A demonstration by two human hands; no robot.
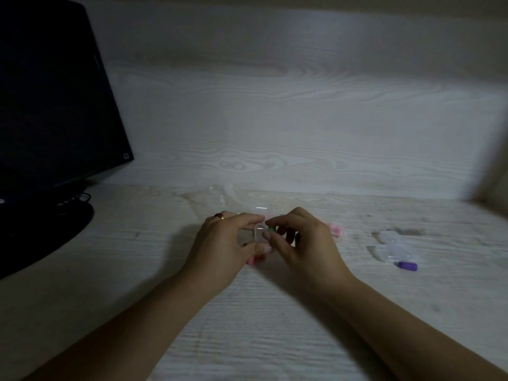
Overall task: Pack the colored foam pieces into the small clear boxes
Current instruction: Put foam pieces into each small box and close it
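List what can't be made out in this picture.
- Clear box, head view: the left hand and right hand cover most of it; open or closed, and its contents, unclear.
- Green piece: only a sliver shows between fingers.
- Pink piece: mostly under the left hand.
- Clear boxes at right: blurred; count uncertain.
- Monitor: cut off by the left edge.

— What's your counter (275, 312) like?
— Pale wood grain, meeting a matching back panel. Your monitor (49, 92) stands at its left edge.
— And to the right?
— Clear boxes (393, 247) clustered, a purple foam piece (408, 265) just beside them, pink foam pieces (336, 229) nearer the middle.
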